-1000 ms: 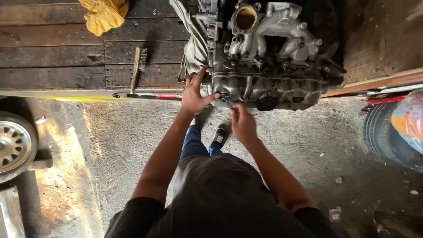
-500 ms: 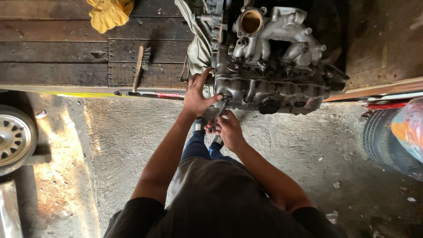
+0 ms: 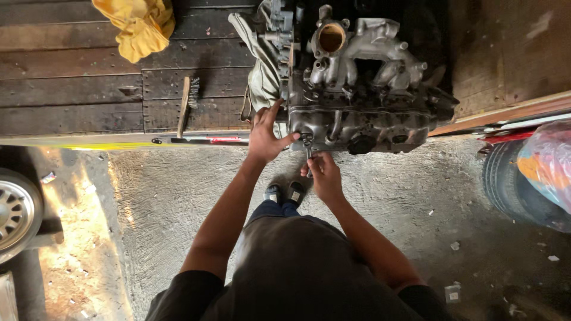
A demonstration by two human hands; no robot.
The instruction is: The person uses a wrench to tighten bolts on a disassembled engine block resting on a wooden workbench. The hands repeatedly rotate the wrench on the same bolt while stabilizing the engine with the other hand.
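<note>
- Overhead, person stands on concrete floor (image 3: 178, 196) facing a wooden platform (image 3: 71, 83).
- Engine (image 3: 363, 89), grey metal, sits on the platform's right part, near its front edge; intake manifold on top with round open throat.
- Left hand (image 3: 266, 135) spread wide, palm braced against engine's left front corner, thumb pointing toward the tool.
- Right hand (image 3: 324, 172) closed around handle of a small metal wrench (image 3: 308, 150); wrench head set on a fitting at engine's lower front edge, just beside left thumb.
- Hands near each other, not touching.
- Grey-green cloth (image 3: 259, 65) bunched against engine's left side, behind left hand.
- Wire brush (image 3: 185, 104) with wooden handle lies on planks, left of the cloth, well apart from hands.
- Yellow cloth (image 3: 138, 24) at top left on platform.
- Car wheel (image 3: 15, 214) at far left on floor; black tyre (image 3: 511, 190) at right, with coloured plastic bag (image 3: 550, 166) over it.
- Person's shoes (image 3: 284, 193) visible below the hands.
</note>
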